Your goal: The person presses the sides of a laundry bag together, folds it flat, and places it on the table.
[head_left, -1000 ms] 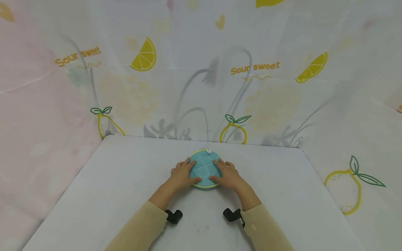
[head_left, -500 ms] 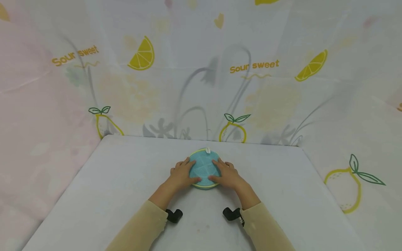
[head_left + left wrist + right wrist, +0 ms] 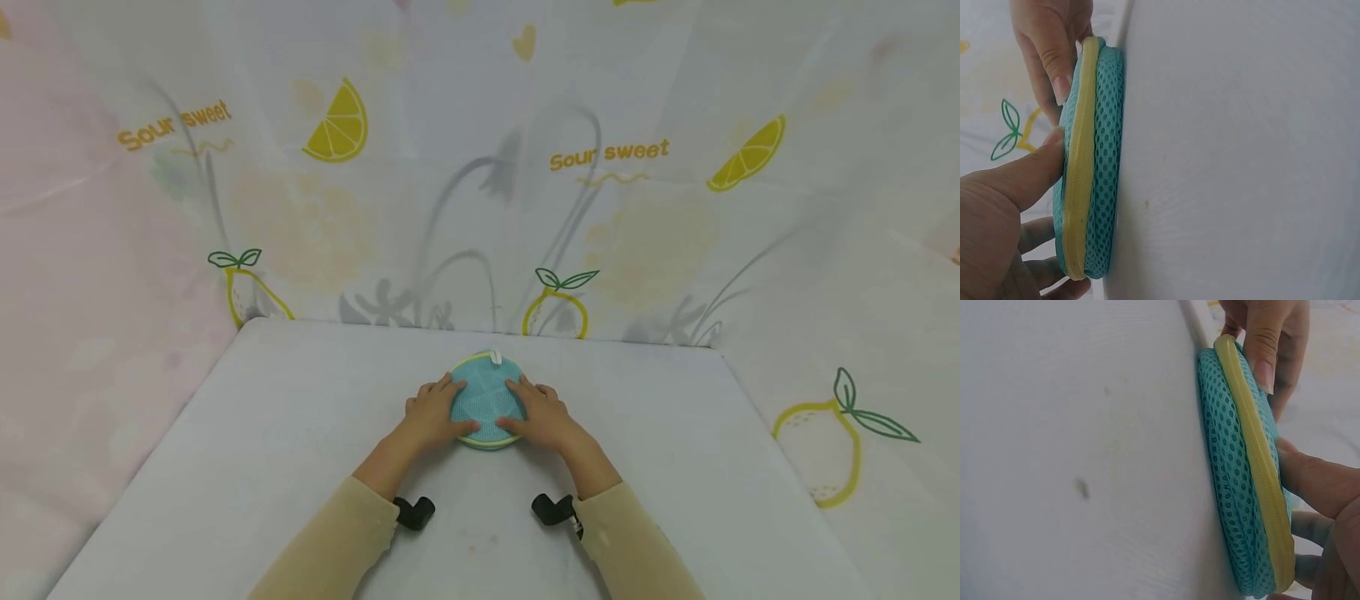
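Observation:
A round, flattened turquoise mesh laundry bag (image 3: 487,398) with yellow edging lies on the white table, a small white tab (image 3: 496,357) at its far rim. My left hand (image 3: 433,415) holds its left side, thumb on the upper face and fingers spread round the edge. The right hand (image 3: 546,418) mirrors this grip on the right side. Seen edge-on in the left wrist view, the bag (image 3: 1107,156) has a yellow zip band running along its rim. From the right wrist, the bag's thick honeycomb-mesh side (image 3: 1225,456) shows close against the table.
The white table (image 3: 300,467) ends at a fabric backdrop (image 3: 420,208) printed with lemons and lettering. More fabric hangs on both sides. Black wrist-worn devices (image 3: 415,513) show below each forearm's beige sleeve (image 3: 337,533).
Both hands keep their hold on the mesh bag, which stays in place on the table. The head view has tilted very slightly.

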Demonstrator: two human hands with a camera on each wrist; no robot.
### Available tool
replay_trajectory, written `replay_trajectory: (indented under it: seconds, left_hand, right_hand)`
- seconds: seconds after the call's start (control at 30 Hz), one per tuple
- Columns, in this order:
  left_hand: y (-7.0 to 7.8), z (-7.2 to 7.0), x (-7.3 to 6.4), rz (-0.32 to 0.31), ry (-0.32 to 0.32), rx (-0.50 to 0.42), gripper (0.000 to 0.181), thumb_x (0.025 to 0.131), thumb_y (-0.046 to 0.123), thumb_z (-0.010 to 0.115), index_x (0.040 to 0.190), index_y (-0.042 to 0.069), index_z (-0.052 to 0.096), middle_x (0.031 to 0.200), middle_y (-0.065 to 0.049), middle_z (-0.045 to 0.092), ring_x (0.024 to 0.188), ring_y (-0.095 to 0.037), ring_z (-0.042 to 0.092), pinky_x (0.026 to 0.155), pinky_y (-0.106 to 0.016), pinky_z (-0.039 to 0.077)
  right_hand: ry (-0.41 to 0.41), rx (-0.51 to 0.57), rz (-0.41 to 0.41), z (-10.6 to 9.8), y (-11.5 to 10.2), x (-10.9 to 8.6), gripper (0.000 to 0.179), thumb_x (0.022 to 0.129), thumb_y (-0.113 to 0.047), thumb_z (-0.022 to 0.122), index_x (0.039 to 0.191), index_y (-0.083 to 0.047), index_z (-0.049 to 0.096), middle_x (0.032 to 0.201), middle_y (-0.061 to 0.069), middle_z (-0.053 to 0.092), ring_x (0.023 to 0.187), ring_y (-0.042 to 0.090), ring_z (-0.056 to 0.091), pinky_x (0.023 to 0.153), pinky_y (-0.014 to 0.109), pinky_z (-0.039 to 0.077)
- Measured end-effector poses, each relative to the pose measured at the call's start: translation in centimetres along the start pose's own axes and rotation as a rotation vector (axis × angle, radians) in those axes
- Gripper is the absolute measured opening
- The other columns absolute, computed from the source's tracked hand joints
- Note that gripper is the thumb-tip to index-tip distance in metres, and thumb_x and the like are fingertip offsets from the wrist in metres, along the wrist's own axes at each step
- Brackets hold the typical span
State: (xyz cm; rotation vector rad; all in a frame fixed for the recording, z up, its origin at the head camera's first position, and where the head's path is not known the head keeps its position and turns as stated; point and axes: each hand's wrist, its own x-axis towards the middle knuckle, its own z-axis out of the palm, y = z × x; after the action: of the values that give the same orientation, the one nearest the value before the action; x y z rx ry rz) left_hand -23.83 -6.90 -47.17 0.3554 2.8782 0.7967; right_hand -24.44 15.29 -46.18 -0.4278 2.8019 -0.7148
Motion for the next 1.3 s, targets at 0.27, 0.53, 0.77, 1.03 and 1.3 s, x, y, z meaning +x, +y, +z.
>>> replay_trajectory:
  seconds: [0.27, 0.53, 0.77, 1.03, 1.3]
  left_hand:
    - [0.2, 0.0, -0.1, 0.007, 0.006, -0.035, 0.079, 0.088, 0.046, 0.075, 0.151, 0.008, 0.044, 0.162, -0.019, 0.027, 0.143, -0.044, 0.030, 0.107, -0.067, 0.028]
    - [-0.2, -0.4, -0.4, 0.038, -0.015, -0.052, 0.079, 0.088, 0.044, 0.075, 0.152, 0.011, 0.042, 0.162, -0.017, 0.026, 0.144, -0.042, 0.029, 0.107, -0.066, 0.028]
    - [-1.1, -1.0, -0.4, 0.104, 0.040, -0.058, 0.077, 0.090, 0.040, 0.074, 0.152, 0.010, 0.041, 0.163, -0.017, 0.025, 0.145, -0.041, 0.030, 0.106, -0.069, 0.030]
    - [-1.9, -2.6, -2.4, 0.179, 0.115, -0.076, 0.070, 0.094, 0.038, 0.070, 0.152, 0.009, 0.042, 0.161, -0.016, 0.030, 0.146, -0.039, 0.028, 0.106, -0.072, 0.026]
    - [-3.5, -4.2, -4.7, 0.195, 0.190, -0.012, 0.064, 0.095, 0.036, 0.069, 0.150, 0.011, 0.046, 0.158, -0.016, 0.035, 0.145, -0.039, 0.031, 0.103, -0.069, 0.030]
  right_hand:
    - [0.010, -0.012, 0.000, -0.2, 0.1, -0.1, 0.078, 0.093, -0.047, 0.068, 0.156, -0.014, 0.036, 0.163, 0.017, 0.025, 0.146, 0.047, 0.021, 0.109, 0.071, 0.024]
    - [0.018, 0.005, -0.009, -0.3, 0.4, -0.5, 0.078, 0.094, -0.046, 0.067, 0.156, -0.013, 0.035, 0.163, 0.018, 0.023, 0.148, 0.047, 0.014, 0.111, 0.071, 0.021]
    - [0.059, 0.055, -0.045, -1.0, 0.3, -1.0, 0.078, 0.094, -0.043, 0.068, 0.157, -0.011, 0.033, 0.163, 0.020, 0.021, 0.148, 0.048, 0.011, 0.110, 0.073, 0.019]
    - [0.081, 0.076, -0.025, -2.5, 0.8, -2.5, 0.077, 0.096, -0.043, 0.066, 0.158, -0.013, 0.031, 0.164, 0.018, 0.019, 0.150, 0.044, 0.010, 0.113, 0.069, 0.018]
    - [0.137, 0.052, -0.045, -4.4, 2.9, -4.7, 0.072, 0.099, -0.038, 0.062, 0.157, -0.010, 0.030, 0.163, 0.021, 0.021, 0.148, 0.047, 0.010, 0.111, 0.072, 0.020]
